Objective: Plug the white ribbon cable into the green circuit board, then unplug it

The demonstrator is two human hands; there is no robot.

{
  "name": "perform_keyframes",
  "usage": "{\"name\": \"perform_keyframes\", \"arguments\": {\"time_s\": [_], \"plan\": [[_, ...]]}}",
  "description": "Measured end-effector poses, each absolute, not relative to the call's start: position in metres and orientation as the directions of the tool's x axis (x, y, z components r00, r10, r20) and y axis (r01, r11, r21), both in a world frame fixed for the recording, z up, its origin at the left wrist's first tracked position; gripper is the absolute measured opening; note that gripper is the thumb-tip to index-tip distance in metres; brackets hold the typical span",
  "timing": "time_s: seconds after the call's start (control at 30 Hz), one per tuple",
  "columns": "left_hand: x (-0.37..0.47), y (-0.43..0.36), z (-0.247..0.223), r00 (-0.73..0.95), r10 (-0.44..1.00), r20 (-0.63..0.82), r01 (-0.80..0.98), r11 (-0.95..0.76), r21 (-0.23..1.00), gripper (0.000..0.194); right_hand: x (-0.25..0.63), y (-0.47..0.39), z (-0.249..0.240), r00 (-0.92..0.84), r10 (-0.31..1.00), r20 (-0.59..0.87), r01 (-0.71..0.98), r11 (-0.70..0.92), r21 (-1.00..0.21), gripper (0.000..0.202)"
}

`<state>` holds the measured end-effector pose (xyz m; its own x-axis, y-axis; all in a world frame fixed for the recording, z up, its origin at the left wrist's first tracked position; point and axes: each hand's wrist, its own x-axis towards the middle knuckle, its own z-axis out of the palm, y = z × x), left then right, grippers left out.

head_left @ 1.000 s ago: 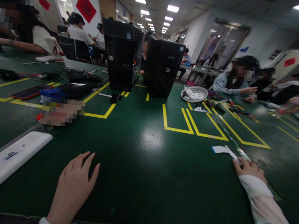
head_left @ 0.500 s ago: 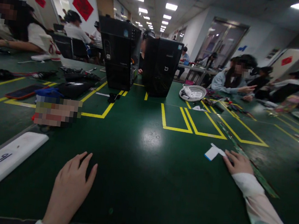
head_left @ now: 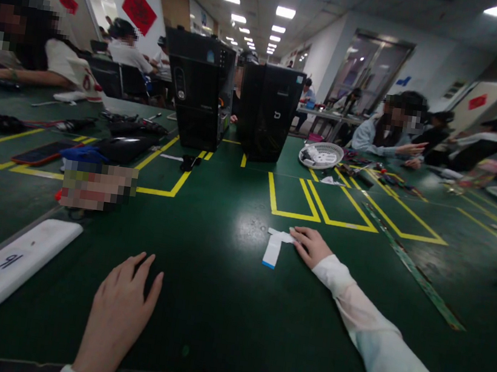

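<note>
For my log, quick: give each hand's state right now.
Left hand: open, nothing visible in its grip.
Right hand: closed on one end of the white strip.

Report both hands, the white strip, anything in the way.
Right hand holding white strip by one end. Left hand palm-down, nothing visibly held. Green strip to right, out of the way.

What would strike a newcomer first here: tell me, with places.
Probably the two black computer towers, upright side by side across the green table. Next, nearer, the white blue-tipped strip in the right hand, then the long white casing lying left of the left hand.
</note>
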<state>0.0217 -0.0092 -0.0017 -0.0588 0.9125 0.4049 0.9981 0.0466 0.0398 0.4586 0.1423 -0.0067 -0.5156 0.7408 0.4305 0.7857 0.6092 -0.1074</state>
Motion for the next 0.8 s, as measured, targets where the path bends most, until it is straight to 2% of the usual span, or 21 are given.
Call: {"name": "perform_keyframes", "arguments": {"time_s": [0.13,0.3,0.57,0.7,0.8], "plan": [[0.023,-0.01,0.0,-0.06,0.906,0.419,0.998,0.047,0.041,0.057,0.391,0.129,-0.004,-0.64,0.63,0.44,0.65,0.75,-0.128,0.035],[0.024,-0.011,0.001,-0.053,0.907,0.418,0.998,0.041,0.039,0.056,0.335,0.094,0.004,-0.726,0.553,0.409,0.528,0.829,-0.185,0.038],[0.023,-0.009,-0.001,-0.077,0.916,0.395,0.997,0.059,0.059,0.057,0.313,0.061,0.025,-0.803,0.543,0.246,0.49,0.836,-0.247,0.057],[0.023,-0.01,0.0,-0.082,0.925,0.37,0.996,0.061,0.068,0.057,0.312,0.06,0.021,-0.804,0.543,0.242,0.48,0.833,-0.275,0.063],[0.024,-0.011,0.002,-0.088,0.926,0.367,0.995,0.067,0.07,0.056,0.323,0.071,0.008,-0.761,0.579,0.293,0.509,0.813,-0.282,0.069]]}}
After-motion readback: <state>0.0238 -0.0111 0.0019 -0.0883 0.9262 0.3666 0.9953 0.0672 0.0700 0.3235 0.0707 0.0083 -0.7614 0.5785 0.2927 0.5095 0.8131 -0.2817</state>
